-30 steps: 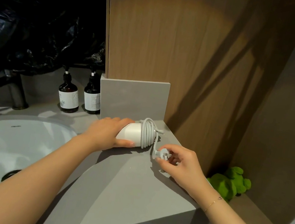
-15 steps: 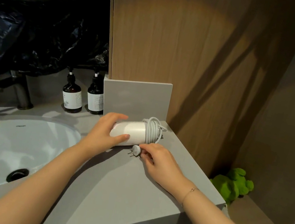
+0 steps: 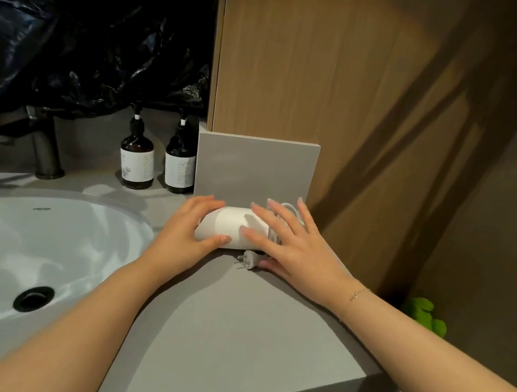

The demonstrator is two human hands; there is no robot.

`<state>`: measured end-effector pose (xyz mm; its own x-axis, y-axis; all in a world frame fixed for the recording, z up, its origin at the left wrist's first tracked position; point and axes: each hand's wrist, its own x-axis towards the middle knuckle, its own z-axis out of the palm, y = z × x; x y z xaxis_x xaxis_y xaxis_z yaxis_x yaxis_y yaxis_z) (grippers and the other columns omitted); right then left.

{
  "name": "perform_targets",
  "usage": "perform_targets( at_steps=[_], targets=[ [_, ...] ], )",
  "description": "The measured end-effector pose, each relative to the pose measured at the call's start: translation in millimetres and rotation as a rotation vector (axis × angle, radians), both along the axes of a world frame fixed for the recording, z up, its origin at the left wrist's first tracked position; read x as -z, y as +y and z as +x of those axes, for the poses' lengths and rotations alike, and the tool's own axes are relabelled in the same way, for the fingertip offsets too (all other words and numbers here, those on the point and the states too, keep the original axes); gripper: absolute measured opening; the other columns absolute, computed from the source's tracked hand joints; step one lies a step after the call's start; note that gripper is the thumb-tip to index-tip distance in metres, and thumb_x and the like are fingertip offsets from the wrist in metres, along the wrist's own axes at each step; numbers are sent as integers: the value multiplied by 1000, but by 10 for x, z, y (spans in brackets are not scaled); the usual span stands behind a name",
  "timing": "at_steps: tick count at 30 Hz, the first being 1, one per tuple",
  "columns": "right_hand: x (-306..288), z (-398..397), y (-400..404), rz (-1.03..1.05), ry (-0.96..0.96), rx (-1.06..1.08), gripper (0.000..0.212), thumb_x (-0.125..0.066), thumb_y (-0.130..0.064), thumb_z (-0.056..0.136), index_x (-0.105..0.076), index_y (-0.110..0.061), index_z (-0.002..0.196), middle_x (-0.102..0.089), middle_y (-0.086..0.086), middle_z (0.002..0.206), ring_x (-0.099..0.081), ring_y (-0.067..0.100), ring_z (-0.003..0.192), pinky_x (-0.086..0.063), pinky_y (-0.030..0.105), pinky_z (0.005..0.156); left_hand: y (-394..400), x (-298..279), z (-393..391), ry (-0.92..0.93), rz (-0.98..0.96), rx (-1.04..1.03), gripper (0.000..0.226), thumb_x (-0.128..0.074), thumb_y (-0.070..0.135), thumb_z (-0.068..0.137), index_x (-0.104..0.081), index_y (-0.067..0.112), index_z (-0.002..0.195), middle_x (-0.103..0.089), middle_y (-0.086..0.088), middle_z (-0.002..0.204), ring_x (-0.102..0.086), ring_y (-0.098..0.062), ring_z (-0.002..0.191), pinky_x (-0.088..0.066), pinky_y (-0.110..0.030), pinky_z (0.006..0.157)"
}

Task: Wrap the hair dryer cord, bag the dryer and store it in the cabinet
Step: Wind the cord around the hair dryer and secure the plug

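A white hair dryer (image 3: pixel 228 225) lies on its side on the grey counter (image 3: pixel 228 327), close to the grey upstand. Its white cord (image 3: pixel 289 208) is coiled around the right end, mostly hidden under my right hand. The plug (image 3: pixel 248 259) rests on the counter just in front of the dryer. My left hand (image 3: pixel 185 235) grips the dryer's left end, thumb in front and fingers over the top. My right hand (image 3: pixel 291 239) lies over the right end and the coil with fingers spread, thumb down near the plug. No bag is in view.
A white sink (image 3: pixel 17 258) with a dark drain sits at the left, a faucet (image 3: pixel 43 142) behind it. Two dark pump bottles (image 3: pixel 157 158) stand left of the upstand. A wooden panel (image 3: pixel 336 89) rises behind. A green plush toy (image 3: pixel 425 316) lies low beyond the counter's right edge.
My right hand let go of the plug, which now lies on the counter, and moved up over the coiled end of the dryer. My left hand stayed on the dryer.
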<state>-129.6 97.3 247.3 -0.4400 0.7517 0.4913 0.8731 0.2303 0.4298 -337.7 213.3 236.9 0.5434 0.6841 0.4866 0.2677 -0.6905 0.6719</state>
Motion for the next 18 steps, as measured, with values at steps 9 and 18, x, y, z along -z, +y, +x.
perform_targets(
  at_steps=[9,18],
  targets=[
    [70,110,490,-159,209,72,71,-56,-34,95,-18,-20,154,-12,6,162,-4,31,149,-21,48,119,246,109,86,-75,-41,-135,49,-59,15,95,-44,14,142,-39,-6,152,-39,-21,137,-34,-39,113],
    [112,155,569,-138,426,46,76,-65,-38,88,-24,-29,152,-7,-5,163,0,17,150,-19,38,119,342,105,112,-137,-115,-182,57,-70,16,87,-46,15,140,-51,-4,139,-49,-20,125,-45,-38,104]
  ],
)
